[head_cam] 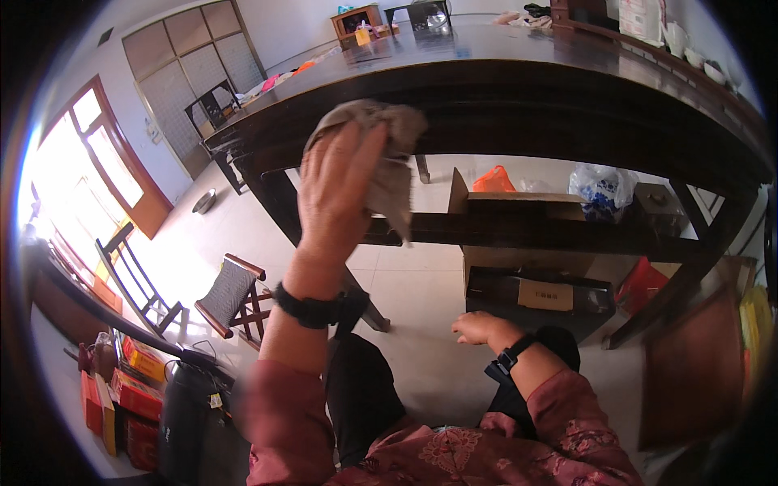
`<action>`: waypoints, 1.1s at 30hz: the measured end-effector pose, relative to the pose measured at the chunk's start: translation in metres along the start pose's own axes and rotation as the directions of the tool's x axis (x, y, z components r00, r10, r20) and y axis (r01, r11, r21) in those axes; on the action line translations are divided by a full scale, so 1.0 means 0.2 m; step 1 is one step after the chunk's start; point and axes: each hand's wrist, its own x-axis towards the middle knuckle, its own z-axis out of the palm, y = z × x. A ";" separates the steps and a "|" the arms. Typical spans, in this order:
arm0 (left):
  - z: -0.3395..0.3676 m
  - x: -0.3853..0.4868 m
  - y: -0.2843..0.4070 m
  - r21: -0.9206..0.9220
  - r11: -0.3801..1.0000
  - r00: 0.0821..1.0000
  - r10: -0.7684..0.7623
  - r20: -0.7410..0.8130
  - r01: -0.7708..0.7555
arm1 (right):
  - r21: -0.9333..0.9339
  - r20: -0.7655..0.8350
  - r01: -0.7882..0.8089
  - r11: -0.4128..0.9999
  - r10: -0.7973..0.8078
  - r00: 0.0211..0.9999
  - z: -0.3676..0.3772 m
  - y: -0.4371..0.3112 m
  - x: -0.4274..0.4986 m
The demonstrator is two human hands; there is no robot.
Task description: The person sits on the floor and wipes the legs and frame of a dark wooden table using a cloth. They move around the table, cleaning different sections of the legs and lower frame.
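Observation:
My left hand [334, 182] presses a greyish-brown cloth [398, 176] against the front apron [516, 115] of a dark wooden table. Part of the cloth hangs below my fingers, and its edge looks frayed. My palm side and the cloth beneath it are hidden. Lower down, my right hand [480, 328] hovers or rests near my right knee, in front of a black box [541, 297] under the table. Nothing shows in that hand, and its fingers are loosely bent. The glossy tabletop [486, 45] stretches away beyond the apron.
A wooden stretcher [516, 234] crosses below the apron. Behind it are an open cardboard box [523, 200] and a bagged blue-and-white jar [602, 194]. A folding stool [231, 294] stands left; a black suitcase [194, 413] and red boxes [137, 392] are at lower left. A wooden panel [693, 370] is right.

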 end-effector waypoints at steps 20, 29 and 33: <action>-0.11 -0.42 -0.45 0.015 0.913 0.912 -0.406 -0.061 0.408 | -0.047 0.139 -0.030 0.998 0.036 0.990 0.02 -0.03 0.04; -0.03 -0.08 0.03 -0.196 0.959 0.978 -0.208 -0.008 0.203 | -0.042 0.115 -0.003 0.999 0.007 0.993 0.06 0.00 0.06; 0.02 0.00 0.17 -0.226 0.962 0.987 -0.144 0.068 0.156 | 0.008 0.082 -0.002 1.000 0.001 0.997 0.07 0.01 0.05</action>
